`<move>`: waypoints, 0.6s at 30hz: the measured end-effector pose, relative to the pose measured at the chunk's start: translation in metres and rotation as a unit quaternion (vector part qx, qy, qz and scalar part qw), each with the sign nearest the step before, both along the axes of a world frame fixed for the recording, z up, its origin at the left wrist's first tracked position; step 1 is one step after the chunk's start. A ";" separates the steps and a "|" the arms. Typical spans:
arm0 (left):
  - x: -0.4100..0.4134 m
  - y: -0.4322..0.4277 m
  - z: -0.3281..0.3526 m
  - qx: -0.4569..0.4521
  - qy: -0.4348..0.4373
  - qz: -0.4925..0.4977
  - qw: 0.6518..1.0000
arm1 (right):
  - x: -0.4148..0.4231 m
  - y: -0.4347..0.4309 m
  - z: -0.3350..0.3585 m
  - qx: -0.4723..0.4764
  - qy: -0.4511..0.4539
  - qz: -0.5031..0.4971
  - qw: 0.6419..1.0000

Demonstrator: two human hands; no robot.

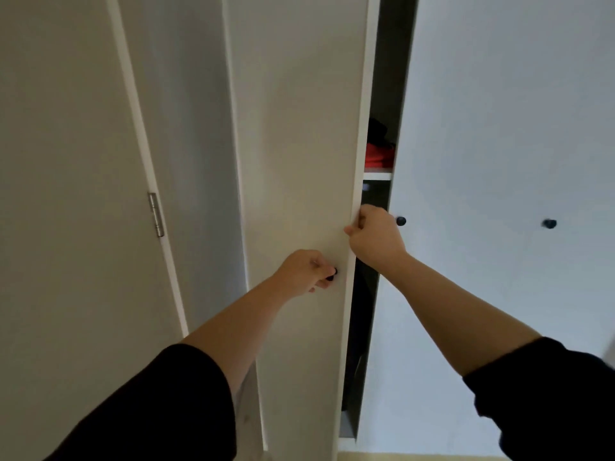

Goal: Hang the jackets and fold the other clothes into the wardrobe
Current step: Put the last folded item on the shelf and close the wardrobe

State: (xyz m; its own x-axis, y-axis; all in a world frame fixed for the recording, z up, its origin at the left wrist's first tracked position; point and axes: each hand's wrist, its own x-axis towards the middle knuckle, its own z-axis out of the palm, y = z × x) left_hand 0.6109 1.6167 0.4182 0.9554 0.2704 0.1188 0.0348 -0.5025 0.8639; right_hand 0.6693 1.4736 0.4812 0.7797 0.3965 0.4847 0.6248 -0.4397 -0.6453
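A: Which step is this?
B: Door work, not clothes. L hand (304, 272) has its fingers curled tight round the black knob (332, 272), near the free edge of the L door (299, 128). R hand (374, 234) hooks its fingers round that same edge, just above, with the thumb on the door's face. Neither holds a garment.
A: Opening or shutting?
B: Can't tell. The door's ajar, w/ a narrow gap betw. it and the R door (499, 128).
A: And the clothes?
B: Thru the gap, inside the wardrobe (387, 78): red cloth (379, 156) at the front edge of a shelf (377, 176), sth black (377, 128) on top of it. Below the shelf it's dark. Poss. hung jackets, but too dim to say.
A: How far along?
B: Some stuff's already in, I'd guess. No pile in view, so can't judge what's left.
A: Next move?
B: If opening: swing the L door wide by the knob, and mind the R fingers at that edge. R door's knob (401, 221) sits just right of the R hand, untouched. Prob. needs a pull too, for full reach to the shelf.
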 end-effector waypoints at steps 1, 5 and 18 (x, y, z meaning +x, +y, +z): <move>0.012 -0.006 0.001 0.019 -0.009 -0.003 1.000 | 0.013 -0.005 0.000 -0.001 0.007 -0.003 1.000; 0.064 -0.032 -0.007 0.073 -0.058 0.030 0.995 | 0.069 -0.025 0.001 0.004 0.025 -0.014 1.000; 0.236 -0.048 -0.015 0.089 -0.086 0.133 0.983 | 0.271 -0.064 -0.026 -0.126 0.036 -0.039 0.991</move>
